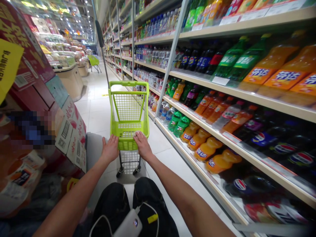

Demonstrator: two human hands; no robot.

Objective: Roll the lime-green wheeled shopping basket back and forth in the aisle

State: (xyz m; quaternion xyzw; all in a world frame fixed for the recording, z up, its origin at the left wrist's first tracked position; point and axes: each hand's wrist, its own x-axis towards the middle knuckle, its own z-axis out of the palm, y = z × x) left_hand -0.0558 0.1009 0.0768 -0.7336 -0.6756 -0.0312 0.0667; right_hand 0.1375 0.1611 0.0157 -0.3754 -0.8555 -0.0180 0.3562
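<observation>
A small lime-green shopping cart (128, 112) stands in the supermarket aisle just ahead of me, its basket empty. My left hand (110, 148) rests on the near left corner of the basket rim, fingers curled over it. My right hand (142, 144) lies on the near right edge of the rim, fingers closed over the plastic. Both arms reach forward over my dark trousers. A white power bank (129, 225) with a cable sits on my lap.
Shelves (237, 95) along the right hold bottles of orange, green and cola soft drinks. Stacked red and white cartons (70, 128) crowd the left side. The white tiled aisle (95, 98) runs ahead toward round display counters and another green cart far off.
</observation>
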